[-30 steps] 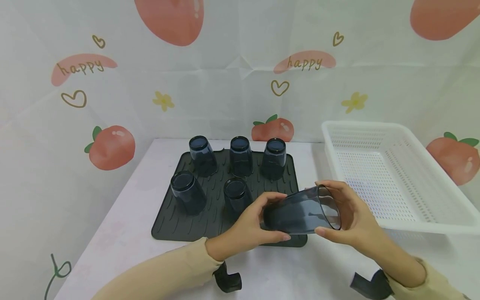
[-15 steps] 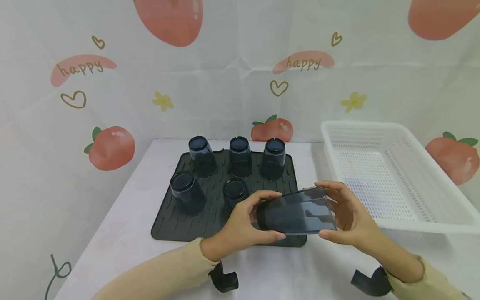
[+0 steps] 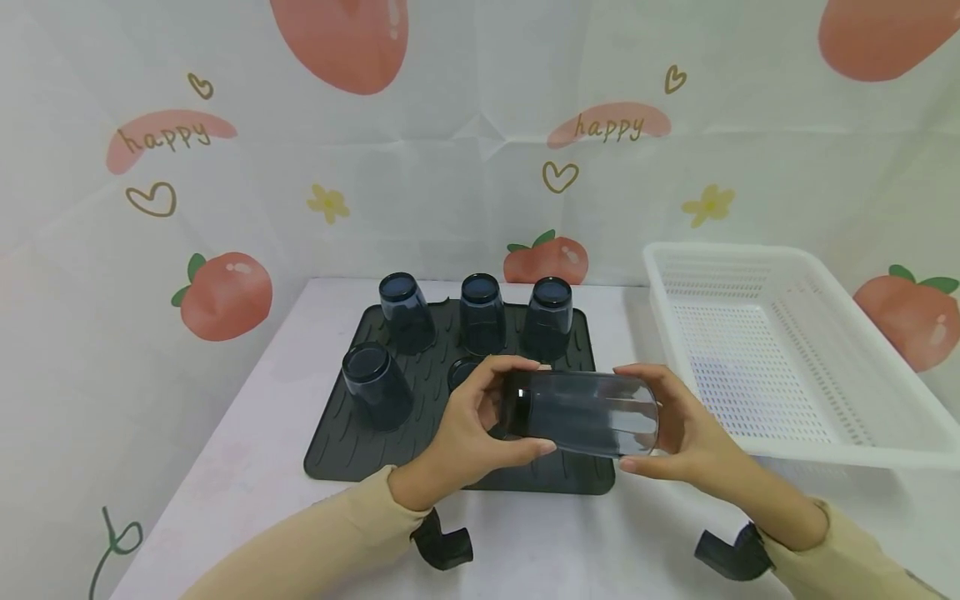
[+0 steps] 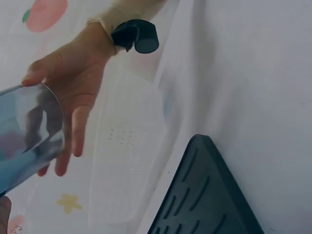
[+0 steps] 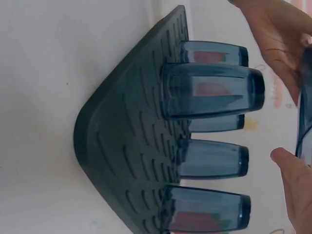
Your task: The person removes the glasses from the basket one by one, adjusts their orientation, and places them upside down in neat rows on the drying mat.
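Note:
A dark translucent drinking glass [image 3: 585, 412] is held sideways above the front right part of the black ridged mat [image 3: 345, 454]. My left hand [image 3: 468, 425] grips its dark base end, thumb below and fingers above. At the rim end, the thumb and fingers of my right hand [image 3: 682, 425] hold it. The left wrist view shows the rim of the glass [image 4: 29, 122] against the right hand [image 4: 78, 73]. Several similar glasses stand upside down on the mat, among them a front left glass [image 3: 377, 387]. Another, the front middle glass [image 3: 461, 371], is mostly hidden behind my left hand.
To the right stands a white perforated plastic basket [image 3: 855, 457] with nothing seen in it. A white cloth [image 3: 247, 442] covers the table. Behind it hangs a printed white backdrop [image 3: 450, 125]. Black wrist mounts [image 3: 442, 542] sit on both forearms.
The held glass has moved slightly left and up with both hands. It has turned from showing its open rim to lying nearly level, side on. The standing glasses have not moved.

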`<move>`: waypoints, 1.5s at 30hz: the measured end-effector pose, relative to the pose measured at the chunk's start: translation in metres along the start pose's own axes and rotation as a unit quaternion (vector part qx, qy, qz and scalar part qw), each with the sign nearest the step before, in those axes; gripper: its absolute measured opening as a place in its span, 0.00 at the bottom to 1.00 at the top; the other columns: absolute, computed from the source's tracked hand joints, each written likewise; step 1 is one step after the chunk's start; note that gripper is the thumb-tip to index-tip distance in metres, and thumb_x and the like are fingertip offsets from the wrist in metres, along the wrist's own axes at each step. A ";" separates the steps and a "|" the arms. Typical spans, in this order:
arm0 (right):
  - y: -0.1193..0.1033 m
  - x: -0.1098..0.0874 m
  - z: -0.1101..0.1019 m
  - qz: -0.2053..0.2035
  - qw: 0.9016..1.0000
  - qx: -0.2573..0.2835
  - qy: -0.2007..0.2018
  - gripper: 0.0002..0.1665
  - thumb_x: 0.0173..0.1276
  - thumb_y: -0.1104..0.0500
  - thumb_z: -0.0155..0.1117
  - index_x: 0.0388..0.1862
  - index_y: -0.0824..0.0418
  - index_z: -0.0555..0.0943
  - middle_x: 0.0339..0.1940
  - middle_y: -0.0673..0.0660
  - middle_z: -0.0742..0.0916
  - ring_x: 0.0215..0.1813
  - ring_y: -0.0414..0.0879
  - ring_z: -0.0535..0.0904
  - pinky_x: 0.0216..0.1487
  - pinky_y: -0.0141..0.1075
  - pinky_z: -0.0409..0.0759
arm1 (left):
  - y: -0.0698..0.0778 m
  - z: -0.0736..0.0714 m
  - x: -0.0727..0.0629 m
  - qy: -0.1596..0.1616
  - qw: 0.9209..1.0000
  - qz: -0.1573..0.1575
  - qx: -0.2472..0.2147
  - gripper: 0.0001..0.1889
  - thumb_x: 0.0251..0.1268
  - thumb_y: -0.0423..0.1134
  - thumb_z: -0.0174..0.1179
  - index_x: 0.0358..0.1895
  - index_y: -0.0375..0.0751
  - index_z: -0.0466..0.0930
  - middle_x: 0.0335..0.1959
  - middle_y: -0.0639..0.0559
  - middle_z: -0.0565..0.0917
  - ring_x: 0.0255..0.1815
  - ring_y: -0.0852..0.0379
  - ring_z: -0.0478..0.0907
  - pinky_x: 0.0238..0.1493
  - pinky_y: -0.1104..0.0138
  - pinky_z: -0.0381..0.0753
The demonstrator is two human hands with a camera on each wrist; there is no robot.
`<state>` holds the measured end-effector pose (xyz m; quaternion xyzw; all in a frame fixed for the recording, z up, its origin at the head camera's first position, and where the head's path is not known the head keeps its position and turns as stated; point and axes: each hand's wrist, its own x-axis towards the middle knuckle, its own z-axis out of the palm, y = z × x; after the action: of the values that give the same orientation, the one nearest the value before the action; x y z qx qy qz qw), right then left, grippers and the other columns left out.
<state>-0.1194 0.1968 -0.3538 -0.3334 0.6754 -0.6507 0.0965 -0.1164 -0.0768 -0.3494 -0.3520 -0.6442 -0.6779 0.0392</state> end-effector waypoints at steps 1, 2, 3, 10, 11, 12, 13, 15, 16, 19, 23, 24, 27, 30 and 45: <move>0.001 0.001 0.001 0.001 1.000 0.000 -0.002 0.53 0.49 0.81 0.68 0.71 0.62 0.56 0.63 0.51 0.70 0.57 0.42 0.77 0.43 0.42 0.85 | 0.000 0.000 0.001 0.000 1.000 0.008 -0.001 0.38 0.45 0.19 0.70 0.63 0.35 0.66 0.61 0.37 0.73 0.55 0.51 0.76 0.53 0.57 0.82; 0.003 0.001 0.001 0.001 1.000 0.000 -0.004 0.53 0.50 0.81 0.68 0.71 0.62 0.55 0.63 0.51 0.70 0.57 0.42 0.77 0.43 0.42 0.85 | 0.001 0.000 0.001 0.000 1.000 0.014 -0.001 0.38 0.45 0.18 0.70 0.63 0.35 0.66 0.61 0.36 0.73 0.55 0.51 0.76 0.53 0.57 0.82; 0.005 0.002 0.002 0.001 1.000 -0.001 -0.006 0.53 0.50 0.81 0.68 0.71 0.63 0.55 0.64 0.50 0.70 0.58 0.42 0.77 0.43 0.42 0.85 | 0.001 0.000 0.002 0.001 1.000 0.018 -0.002 0.38 0.45 0.18 0.70 0.63 0.34 0.65 0.61 0.35 0.73 0.55 0.51 0.75 0.54 0.58 0.81; 0.017 0.003 0.008 0.035 0.998 -0.054 -0.006 0.51 0.51 0.74 0.73 0.70 0.60 0.56 0.62 0.50 0.71 0.57 0.39 0.75 0.44 0.40 0.85 | 0.004 0.004 0.007 -0.003 0.999 0.033 -0.016 0.39 0.43 0.15 0.68 0.64 0.32 0.64 0.61 0.30 0.72 0.58 0.53 0.75 0.56 0.62 0.80; 0.019 0.003 0.009 0.041 0.997 -0.064 -0.007 0.51 0.52 0.73 0.74 0.70 0.60 0.56 0.62 0.50 0.72 0.57 0.39 0.75 0.44 0.40 0.84 | 0.004 0.004 0.008 -0.005 0.999 0.037 -0.019 0.39 0.43 0.15 0.68 0.64 0.31 0.64 0.60 0.29 0.72 0.58 0.53 0.75 0.57 0.61 0.79; 0.021 0.004 0.010 0.046 0.996 -0.073 -0.009 0.50 0.52 0.72 0.74 0.69 0.59 0.57 0.61 0.50 0.72 0.57 0.40 0.75 0.44 0.40 0.83 | 0.005 0.005 0.009 -0.008 0.999 0.040 -0.020 0.39 0.43 0.15 0.67 0.64 0.30 0.64 0.60 0.28 0.72 0.59 0.53 0.75 0.57 0.61 0.79; 0.023 0.004 0.011 0.052 0.995 -0.080 -0.010 0.50 0.52 0.71 0.74 0.69 0.59 0.57 0.60 0.50 0.73 0.56 0.40 0.74 0.44 0.39 0.82 | 0.005 0.005 0.010 -0.011 0.999 0.043 -0.020 0.39 0.43 0.15 0.67 0.64 0.29 0.64 0.60 0.27 0.72 0.59 0.53 0.75 0.58 0.60 0.79; 0.026 0.005 0.014 0.063 0.994 -0.093 -0.012 0.49 0.52 0.68 0.75 0.68 0.58 0.58 0.59 0.51 0.74 0.55 0.40 0.75 0.44 0.39 0.82 | 0.006 0.006 0.012 -0.015 0.999 0.046 -0.016 0.39 0.43 0.15 0.67 0.64 0.28 0.64 0.60 0.27 0.72 0.60 0.54 0.75 0.59 0.59 0.78; 0.027 0.006 0.015 0.068 0.993 -0.096 -0.013 0.48 0.52 0.67 0.76 0.68 0.57 0.58 0.58 0.51 0.74 0.54 0.41 0.75 0.43 0.39 0.81 | 0.006 0.007 0.012 -0.015 0.999 0.046 -0.012 0.39 0.43 0.15 0.68 0.64 0.28 0.64 0.60 0.28 0.72 0.60 0.54 0.75 0.59 0.59 0.78; 0.029 0.007 0.018 0.070 0.993 -0.098 -0.017 0.48 0.52 0.66 0.76 0.67 0.57 0.58 0.57 0.54 0.73 0.52 0.42 0.75 0.43 0.39 0.82 | 0.005 0.008 0.014 -0.017 0.999 0.046 0.001 0.39 0.44 0.17 0.68 0.64 0.29 0.65 0.60 0.31 0.73 0.60 0.54 0.75 0.60 0.58 0.77; 0.028 0.009 0.020 0.071 0.993 -0.096 -0.021 0.48 0.52 0.66 0.76 0.67 0.57 0.58 0.57 0.57 0.73 0.52 0.42 0.75 0.45 0.37 0.82 | 0.005 0.008 0.014 -0.015 0.999 0.046 0.013 0.38 0.45 0.20 0.69 0.65 0.31 0.65 0.61 0.33 0.74 0.60 0.53 0.75 0.60 0.58 0.77; 0.028 0.009 0.020 0.073 0.992 -0.099 -0.022 0.48 0.53 0.66 0.76 0.67 0.57 0.58 0.57 0.58 0.73 0.53 0.41 0.75 0.46 0.37 0.82 | 0.005 0.008 0.014 -0.015 0.999 0.045 0.013 0.38 0.45 0.20 0.69 0.65 0.31 0.65 0.61 0.34 0.74 0.60 0.53 0.75 0.59 0.59 0.77; 0.024 0.009 0.019 0.081 0.990 -0.113 -0.028 0.48 0.54 0.64 0.76 0.67 0.59 0.58 0.59 0.60 0.73 0.54 0.39 0.75 0.50 0.38 0.80 | 0.006 0.006 0.014 -0.014 0.999 0.047 0.018 0.39 0.45 0.21 0.69 0.65 0.32 0.65 0.61 0.34 0.74 0.60 0.53 0.75 0.59 0.59 0.78; 0.022 0.007 0.016 0.096 0.987 -0.125 -0.038 0.45 0.57 0.63 0.74 0.67 0.62 0.58 0.61 0.64 0.71 0.58 0.44 0.75 0.53 0.40 0.80 | 0.006 0.005 0.014 -0.012 0.998 0.051 0.024 0.39 0.45 0.21 0.69 0.66 0.32 0.65 0.61 0.34 0.74 0.60 0.52 0.75 0.59 0.60 0.78; 0.024 -0.013 -0.011 0.194 0.960 -0.186 -0.073 0.19 0.72 0.56 0.60 0.57 0.63 0.73 0.52 0.58 0.82 0.52 0.50 0.81 0.48 0.37 0.80 | 0.006 0.007 0.014 0.010 0.999 0.023 0.031 0.40 0.47 0.22 0.69 0.68 0.35 0.65 0.63 0.37 0.74 0.60 0.50 0.75 0.57 0.62 0.79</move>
<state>-0.1233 0.2114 -0.3787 -0.2552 0.8272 -0.4561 0.2063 -0.1212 -0.0659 -0.3374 -0.3587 -0.6566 -0.6595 0.0718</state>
